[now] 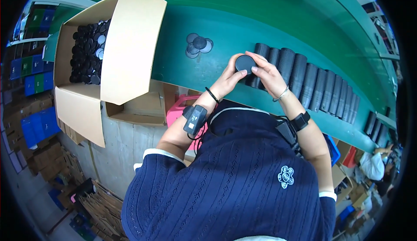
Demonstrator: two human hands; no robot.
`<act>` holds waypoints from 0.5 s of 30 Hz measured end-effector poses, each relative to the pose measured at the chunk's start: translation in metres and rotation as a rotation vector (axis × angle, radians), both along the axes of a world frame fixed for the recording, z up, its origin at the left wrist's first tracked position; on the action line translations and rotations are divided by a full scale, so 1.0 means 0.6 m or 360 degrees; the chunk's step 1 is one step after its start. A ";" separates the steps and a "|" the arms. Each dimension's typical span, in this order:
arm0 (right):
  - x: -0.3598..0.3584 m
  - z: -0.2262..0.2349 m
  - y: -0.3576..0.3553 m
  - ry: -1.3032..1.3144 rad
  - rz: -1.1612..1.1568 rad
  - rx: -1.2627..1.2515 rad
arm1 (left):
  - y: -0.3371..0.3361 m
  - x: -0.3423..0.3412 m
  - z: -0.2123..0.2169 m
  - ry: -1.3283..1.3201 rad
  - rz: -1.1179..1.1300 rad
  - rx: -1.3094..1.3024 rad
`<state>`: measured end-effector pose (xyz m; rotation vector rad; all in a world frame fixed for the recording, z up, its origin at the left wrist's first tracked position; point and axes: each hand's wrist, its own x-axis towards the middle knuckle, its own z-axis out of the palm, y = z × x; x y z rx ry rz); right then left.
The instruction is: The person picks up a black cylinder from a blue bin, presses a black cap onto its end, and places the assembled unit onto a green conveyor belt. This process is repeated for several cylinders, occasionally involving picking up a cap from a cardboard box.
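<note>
Between my two hands, over the near edge of the green table, is a round black cap (245,64) with a raised rim. My left hand (229,77) curls around its left side, thumb on the lower edge. From the other side my right hand (270,77) grips it, thumb also at the lower edge. Whether the cap sits on a tube underneath cannot be seen. Just right of my right hand lies a row of black textured tubes (297,74), side by side. A small pile of black and grey discs (199,43) rests on the table to the left.
An open cardboard box (132,45) full of black and white discs (89,52) stands at the left, its flap reaching toward the table. Below the table edge are a pink stool (176,110) and another carton (141,106). More dark tubes (375,126) lie far right, near another person (372,165).
</note>
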<state>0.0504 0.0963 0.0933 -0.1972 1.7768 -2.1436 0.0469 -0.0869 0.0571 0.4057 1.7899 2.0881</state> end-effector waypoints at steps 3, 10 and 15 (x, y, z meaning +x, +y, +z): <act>0.000 -0.001 -0.006 -0.0107 -0.0093 -0.0060 | 0.009 -0.002 -0.004 -0.0225 0.0040 0.0069; -0.004 -0.008 0.007 0.0017 -0.0183 0.0104 | 0.025 0.002 0.004 0.0095 0.0047 -0.0160; 0.004 -0.032 0.027 -0.0017 -0.0359 0.0160 | 0.022 -0.068 -0.027 0.0129 -0.0026 -0.0418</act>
